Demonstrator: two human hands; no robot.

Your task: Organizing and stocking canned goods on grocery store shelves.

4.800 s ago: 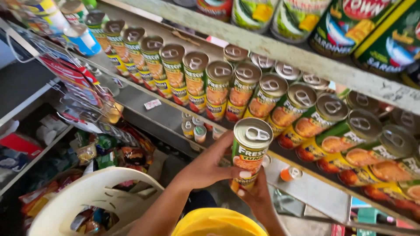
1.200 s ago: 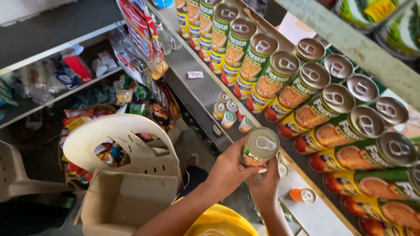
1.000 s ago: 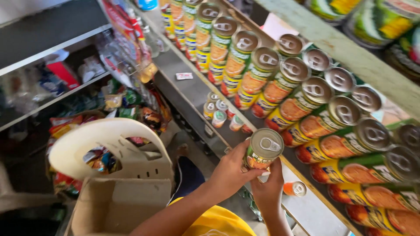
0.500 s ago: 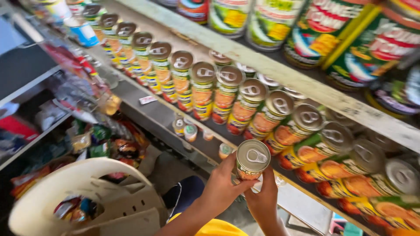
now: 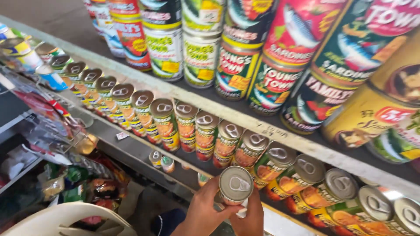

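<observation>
You hold the pull-tab can (image 5: pixel 236 185) upright in both hands, left hand (image 5: pixel 205 212) and right hand (image 5: pixel 249 218) fingers wrapped round its sides. It has risen closer to the front edge of the middle shelf (image 5: pixel 131 150), just before the row of cans (image 5: pixel 192 131).

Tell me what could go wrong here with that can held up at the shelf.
1. The can sits close to the packed row of cans; a nudge could topple neighbours.
2. The left hand and right hand grip it low, so it might tip.
3. Small jars stand near the lower ledge's edge and could get knocked off.
</observation>
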